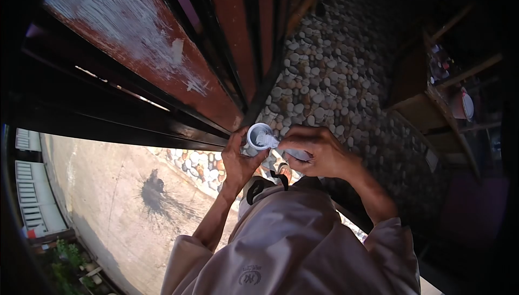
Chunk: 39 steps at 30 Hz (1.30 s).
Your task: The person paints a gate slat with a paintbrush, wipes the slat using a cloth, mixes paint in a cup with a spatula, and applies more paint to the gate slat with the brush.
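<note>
My left hand (pixel 241 160) is wrapped around a small white cup (pixel 251 139), its mouth tilted up toward me. Pale grey paint coats the inside of the cup. My right hand (pixel 319 152) grips a paintbrush (pixel 272 141), whose paint-covered tip is at the cup's mouth; a light grey part of it shows below my fingers. Just beyond my hands stands a red-brown slatted panel (pixel 211 73) with dark bars. One wide slat carries streaky whitish-grey paint (pixel 130 25), thick toward its top and ragged at its lower end.
Pebbled floor (pixel 324 73) runs along the right of the panel. A wooden shelf unit (pixel 432 106) holding a pinkish bucket (pixel 463 105) stands in shade at far right. Sunlit concrete (pixel 102 187) with a dark splash stain (pixel 154 187) lies to the left, with plants (pixel 67 254) beyond it.
</note>
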Each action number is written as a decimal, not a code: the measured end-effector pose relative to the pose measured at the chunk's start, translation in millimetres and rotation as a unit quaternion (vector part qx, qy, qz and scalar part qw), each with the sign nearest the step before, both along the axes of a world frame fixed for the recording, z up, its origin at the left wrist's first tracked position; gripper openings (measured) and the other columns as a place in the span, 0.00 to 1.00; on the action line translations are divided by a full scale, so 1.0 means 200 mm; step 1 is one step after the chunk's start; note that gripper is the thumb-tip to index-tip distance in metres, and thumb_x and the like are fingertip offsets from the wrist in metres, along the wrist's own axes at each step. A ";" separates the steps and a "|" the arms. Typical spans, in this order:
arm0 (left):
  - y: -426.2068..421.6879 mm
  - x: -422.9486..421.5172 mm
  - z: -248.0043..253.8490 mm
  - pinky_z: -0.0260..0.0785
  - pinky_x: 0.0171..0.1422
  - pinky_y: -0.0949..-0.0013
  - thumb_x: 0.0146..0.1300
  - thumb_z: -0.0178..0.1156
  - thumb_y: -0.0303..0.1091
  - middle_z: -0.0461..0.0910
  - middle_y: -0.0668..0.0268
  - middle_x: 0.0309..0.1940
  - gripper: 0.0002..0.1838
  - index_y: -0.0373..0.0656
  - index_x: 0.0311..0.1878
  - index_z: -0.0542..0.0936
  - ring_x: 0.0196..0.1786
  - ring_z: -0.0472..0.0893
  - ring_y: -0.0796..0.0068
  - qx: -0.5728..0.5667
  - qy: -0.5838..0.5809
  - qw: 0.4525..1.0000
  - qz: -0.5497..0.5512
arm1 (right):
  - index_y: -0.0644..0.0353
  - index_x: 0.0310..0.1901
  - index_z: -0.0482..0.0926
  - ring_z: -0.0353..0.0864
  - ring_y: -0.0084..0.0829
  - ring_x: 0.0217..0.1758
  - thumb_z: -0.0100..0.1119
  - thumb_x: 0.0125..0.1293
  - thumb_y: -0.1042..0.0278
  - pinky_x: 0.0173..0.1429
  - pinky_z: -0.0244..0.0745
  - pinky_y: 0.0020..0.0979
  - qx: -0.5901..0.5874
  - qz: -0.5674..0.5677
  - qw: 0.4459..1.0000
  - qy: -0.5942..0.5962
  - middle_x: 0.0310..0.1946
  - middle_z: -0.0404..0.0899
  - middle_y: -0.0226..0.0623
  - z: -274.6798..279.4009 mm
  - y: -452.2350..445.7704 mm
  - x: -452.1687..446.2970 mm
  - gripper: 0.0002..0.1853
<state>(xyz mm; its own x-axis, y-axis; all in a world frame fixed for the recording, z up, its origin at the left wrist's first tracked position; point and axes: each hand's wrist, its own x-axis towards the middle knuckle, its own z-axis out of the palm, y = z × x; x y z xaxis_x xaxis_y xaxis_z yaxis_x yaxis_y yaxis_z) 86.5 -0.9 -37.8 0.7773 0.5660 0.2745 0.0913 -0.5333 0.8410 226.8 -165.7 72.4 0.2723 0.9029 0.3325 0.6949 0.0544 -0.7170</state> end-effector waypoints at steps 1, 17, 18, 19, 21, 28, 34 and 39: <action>-0.01 0.00 0.00 0.78 0.48 0.67 0.43 0.78 0.29 0.82 0.56 0.46 0.34 0.35 0.56 0.75 0.45 0.85 0.66 0.007 0.004 1.000 -0.003 | 0.60 0.38 0.81 0.80 0.35 0.31 0.66 0.49 0.77 0.34 0.77 0.34 -0.001 0.004 1.000 0.000 0.32 0.76 0.36 0.00 0.00 -0.01 0.12; -0.06 0.04 -0.05 0.76 0.51 0.59 0.37 0.79 0.34 0.81 0.55 0.47 0.37 0.40 0.55 0.76 0.48 0.82 0.54 0.058 -0.010 0.998 -0.007 | 0.61 0.42 0.81 0.83 0.37 0.32 0.68 0.53 0.77 0.34 0.79 0.33 -0.025 -0.014 0.999 -0.021 0.36 0.80 0.38 -0.15 -0.01 0.02 0.13; -0.06 0.04 -0.05 0.76 0.51 0.59 0.38 0.79 0.35 0.81 0.55 0.47 0.37 0.39 0.55 0.76 0.48 0.82 0.54 0.051 -0.007 0.999 -0.002 | 0.61 0.42 0.81 0.83 0.37 0.32 0.68 0.53 0.77 0.34 0.79 0.33 -0.024 -0.013 0.999 -0.020 0.36 0.80 0.38 -0.15 0.00 0.02 0.13; -0.05 0.05 -0.05 0.76 0.51 0.59 0.38 0.79 0.35 0.81 0.55 0.46 0.36 0.39 0.55 0.76 0.48 0.82 0.53 0.044 -0.003 0.999 0.004 | 0.62 0.41 0.82 0.84 0.35 0.31 0.68 0.54 0.76 0.33 0.79 0.31 0.006 -0.031 0.999 0.009 0.33 0.81 0.38 -0.14 0.01 0.02 0.11; -0.03 0.05 -0.06 0.78 0.49 0.62 0.40 0.79 0.33 0.81 0.55 0.47 0.36 0.38 0.55 0.76 0.45 0.84 0.58 0.056 -0.005 0.998 -0.002 | 0.62 0.39 0.82 0.85 0.33 0.29 0.68 0.56 0.76 0.33 0.79 0.29 0.037 -0.049 0.997 0.037 0.31 0.82 0.39 -0.13 0.02 0.03 0.09; -0.02 0.07 -0.06 0.79 0.46 0.66 0.43 0.78 0.30 0.81 0.54 0.46 0.34 0.34 0.56 0.75 0.43 0.85 0.64 0.068 -0.010 0.998 -0.007 | 0.66 0.37 0.82 0.80 0.12 0.28 0.66 0.64 0.73 0.31 0.76 0.20 0.032 -0.182 0.951 0.246 0.23 0.83 0.32 -0.18 0.03 0.03 0.05; -0.04 0.09 -0.02 0.79 0.46 0.66 0.43 0.78 0.30 0.81 0.53 0.46 0.34 0.34 0.56 0.75 0.43 0.85 0.64 0.072 -0.006 0.997 0.003 | 0.66 0.35 0.82 0.76 0.11 0.23 0.62 0.64 0.75 0.27 0.71 0.20 0.042 -0.258 0.923 0.283 0.21 0.81 0.29 -0.24 0.03 0.07 0.04; -0.06 0.08 -0.03 0.78 0.48 0.65 0.45 0.78 0.31 0.82 0.54 0.45 0.33 0.33 0.56 0.75 0.44 0.86 0.64 0.026 0.013 0.999 0.013 | 0.66 0.35 0.80 0.77 0.16 0.21 0.62 0.66 0.72 0.25 0.72 0.21 0.054 -0.267 0.904 0.331 0.21 0.81 0.32 -0.16 0.01 0.09 0.06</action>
<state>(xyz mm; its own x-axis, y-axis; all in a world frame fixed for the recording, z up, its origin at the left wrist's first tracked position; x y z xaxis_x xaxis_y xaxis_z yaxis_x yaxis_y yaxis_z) 103.1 -13.3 -44.5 0.7699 0.5716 0.2839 0.1277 -0.5737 0.8090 245.4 -162.7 39.8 0.8307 0.5565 0.0155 0.0637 -0.0673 -0.9957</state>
